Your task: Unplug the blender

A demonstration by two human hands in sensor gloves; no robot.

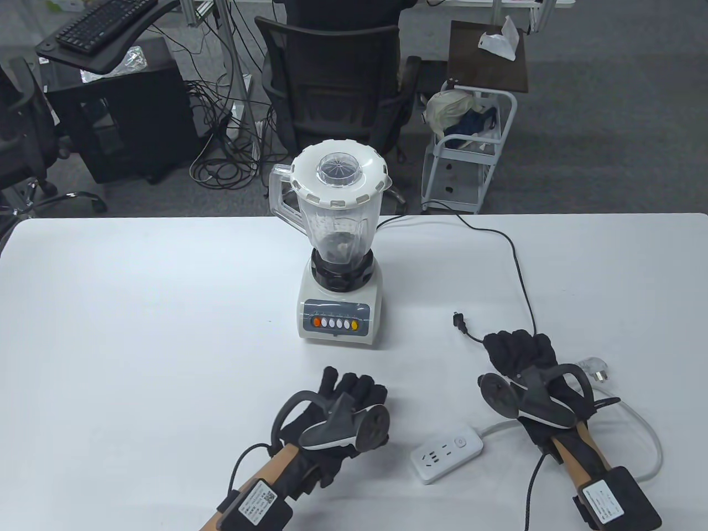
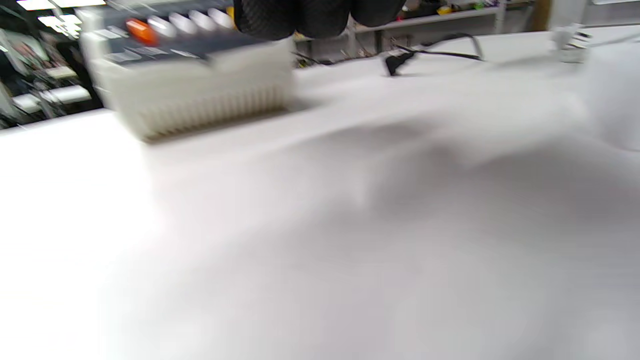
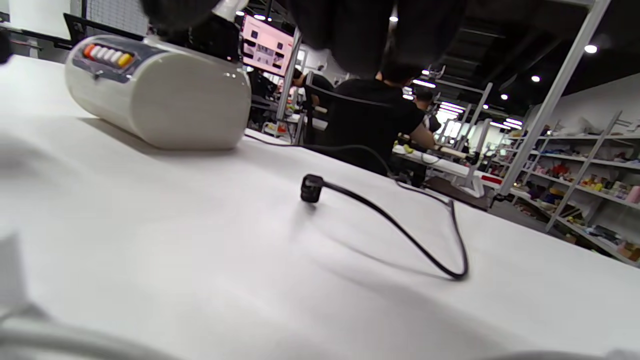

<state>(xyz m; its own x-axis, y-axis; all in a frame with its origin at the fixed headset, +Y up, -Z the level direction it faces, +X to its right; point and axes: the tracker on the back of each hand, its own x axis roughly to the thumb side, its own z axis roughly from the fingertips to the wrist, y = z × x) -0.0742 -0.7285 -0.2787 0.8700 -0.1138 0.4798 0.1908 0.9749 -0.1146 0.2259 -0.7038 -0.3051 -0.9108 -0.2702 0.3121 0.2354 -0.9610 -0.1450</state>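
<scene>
Power strip [image 1: 447,452] between both hands, sockets bare.
Black plug [image 1: 458,321] loose on table [image 1: 138,310] just beyond right hand [image 1: 520,359], fingers loosely curled, holding nothing; left hand [image 1: 337,409] likewise; blender [image 1: 338,243] farther out.

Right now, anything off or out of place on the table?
Nothing damaged or spilled. The blender stands upright, lid on. Its black plug lies loose on the table, out of the power strip, whose sockets look empty. The strip's own white plug also lies loose by the right hand.
</scene>
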